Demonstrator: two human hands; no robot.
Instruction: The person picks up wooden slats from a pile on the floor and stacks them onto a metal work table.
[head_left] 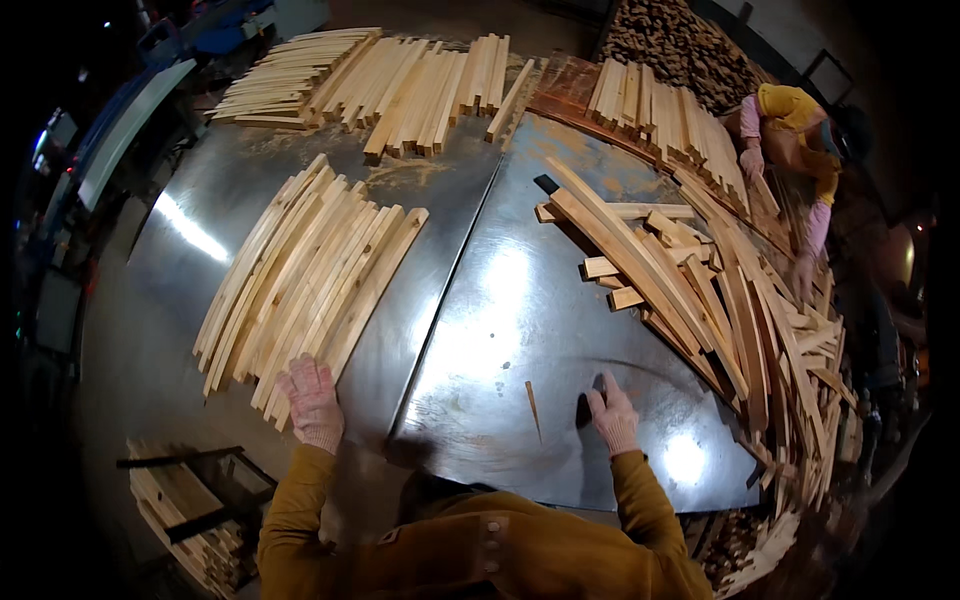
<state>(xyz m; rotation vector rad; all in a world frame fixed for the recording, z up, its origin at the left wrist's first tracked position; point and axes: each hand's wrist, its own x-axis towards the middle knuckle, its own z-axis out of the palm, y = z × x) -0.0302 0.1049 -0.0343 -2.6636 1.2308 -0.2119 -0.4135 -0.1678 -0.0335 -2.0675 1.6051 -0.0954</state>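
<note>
The gloved left hand (312,402) lies spread flat on the near ends of a fanned row of pale wooden slats (305,275) on the shiny metal table (520,300). The gloved right hand (612,413) rests open on bare metal, holding nothing, near 1 thin wood sliver (533,409).

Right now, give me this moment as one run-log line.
left hand: flat on near ends of slat row | right hand: empty, on metal table | loose slat heap: right | co-worker's hand: far stack

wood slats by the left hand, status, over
Left hand open, flat on near ends of wood slats. Right hand empty on metal table. Thin splinter between hands.
</note>
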